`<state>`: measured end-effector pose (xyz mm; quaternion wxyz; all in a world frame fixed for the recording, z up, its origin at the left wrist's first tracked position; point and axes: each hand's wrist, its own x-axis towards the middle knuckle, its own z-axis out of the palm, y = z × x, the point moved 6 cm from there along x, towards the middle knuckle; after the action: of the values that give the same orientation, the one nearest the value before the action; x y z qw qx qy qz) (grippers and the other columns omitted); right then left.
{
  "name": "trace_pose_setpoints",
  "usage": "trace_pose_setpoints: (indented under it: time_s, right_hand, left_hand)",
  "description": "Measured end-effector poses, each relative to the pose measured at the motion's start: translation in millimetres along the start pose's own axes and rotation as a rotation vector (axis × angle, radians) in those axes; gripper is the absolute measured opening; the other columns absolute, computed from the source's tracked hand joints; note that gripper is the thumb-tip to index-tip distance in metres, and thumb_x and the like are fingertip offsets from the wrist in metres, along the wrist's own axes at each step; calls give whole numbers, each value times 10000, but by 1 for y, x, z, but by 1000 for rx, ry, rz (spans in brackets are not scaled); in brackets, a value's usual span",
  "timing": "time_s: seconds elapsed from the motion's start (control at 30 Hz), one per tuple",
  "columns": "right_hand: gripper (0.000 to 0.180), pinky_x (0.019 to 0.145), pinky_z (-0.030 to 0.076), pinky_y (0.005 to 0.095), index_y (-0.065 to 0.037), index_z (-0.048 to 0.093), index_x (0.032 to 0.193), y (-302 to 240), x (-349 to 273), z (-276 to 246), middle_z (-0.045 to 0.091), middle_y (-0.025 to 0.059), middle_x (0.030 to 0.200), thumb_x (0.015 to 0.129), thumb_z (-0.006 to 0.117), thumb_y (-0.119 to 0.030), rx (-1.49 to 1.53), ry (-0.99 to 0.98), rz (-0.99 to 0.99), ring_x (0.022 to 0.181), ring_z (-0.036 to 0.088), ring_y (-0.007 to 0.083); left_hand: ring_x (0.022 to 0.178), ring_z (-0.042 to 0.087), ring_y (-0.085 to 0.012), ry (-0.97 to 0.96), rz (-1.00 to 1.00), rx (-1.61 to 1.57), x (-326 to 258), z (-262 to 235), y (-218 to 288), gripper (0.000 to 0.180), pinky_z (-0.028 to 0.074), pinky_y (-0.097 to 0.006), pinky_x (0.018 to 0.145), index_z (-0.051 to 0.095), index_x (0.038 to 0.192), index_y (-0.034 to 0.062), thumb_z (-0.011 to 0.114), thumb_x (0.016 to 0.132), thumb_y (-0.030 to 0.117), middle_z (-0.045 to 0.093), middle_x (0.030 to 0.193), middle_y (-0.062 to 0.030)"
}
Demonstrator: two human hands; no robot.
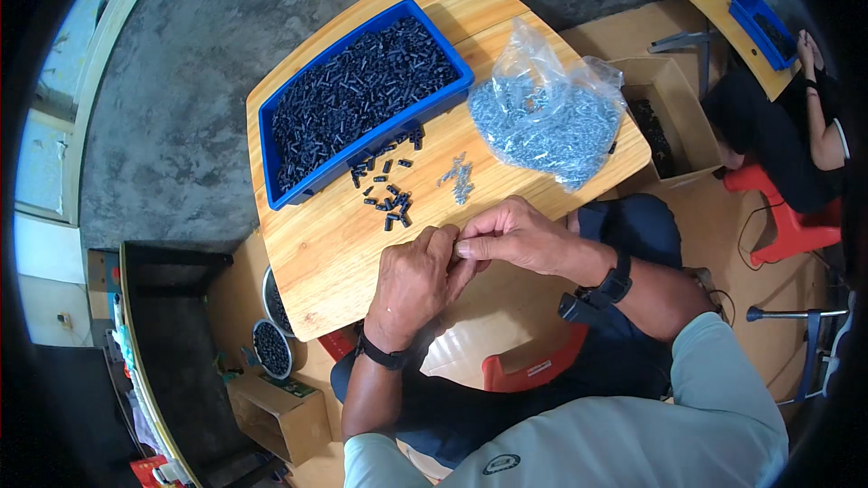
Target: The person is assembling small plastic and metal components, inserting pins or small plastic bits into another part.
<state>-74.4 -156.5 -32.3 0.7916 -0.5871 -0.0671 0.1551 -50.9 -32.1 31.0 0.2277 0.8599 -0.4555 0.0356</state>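
Note:
My left hand [416,275] and my right hand [515,239] meet at the table's near edge, fingertips pinched together. Whatever sits between the fingers is too small and covered to make out. Just beyond them lie loose small black cylindrical pieces [391,203] and a little pile of small silvery metal pieces [459,182]. A blue tray [380,135] heaped with the same kind of black pieces stands farther left on the wooden table [316,280]. To the right, a clear plastic bag [547,122] bulges with silvery metal pieces.
An open cardboard box [692,117] with dark pieces is on the floor at right. Buckets of dark pieces [271,348] and another carton [289,420] stand lower left. At far right a person sits on a red stool [782,217] beside another blue tray [761,31].

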Motion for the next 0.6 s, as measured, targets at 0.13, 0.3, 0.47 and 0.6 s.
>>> trace_pose_setpoints:
  time_s: [0.13, 0.3, 0.47, 0.6]
  right_hand:
    - [211, 716, 547, 247, 23, 746, 938, 3, 1, 1, 721, 43, 813, 949, 654, -167, 4, 4, 21, 757, 650, 78]
    - [205, 698, 547, 249, 27, 745, 923, 3, 0, 1, 721, 56, 803, 942, 651, -154, -56, 4, 30, 737, 649, 81]
    - [186, 666, 531, 237, 35, 736, 869, -1, -3, 2, 713, 62, 775, 919, 653, -124, -100, 9, 30, 707, 641, 81]
    - [177, 666, 529, 233, 33, 731, 848, 0, -3, 1, 710, 64, 768, 907, 654, -115, -196, -20, 51, 707, 642, 81]
  left_hand:
    - [584, 655, -310, -2, 15, 0, -2, 2, 0, 242, 524, -393, 537, 628, 929, 30, 774, 822, 191, 623, 691, -132]
    - [517, 611, -297, -7, 28, 30, -6, 9, -1, 272, 489, -386, 496, 582, 838, 40, 777, 832, 231, 586, 631, -122]
    - [503, 611, -309, -24, 74, 16, -8, 11, -3, 331, 484, -401, 491, 520, 786, 43, 766, 852, 254, 575, 594, -141]
    - [499, 612, -296, -24, 108, -9, -9, 14, -3, 320, 477, -392, 480, 521, 785, 53, 768, 849, 247, 577, 586, -134]
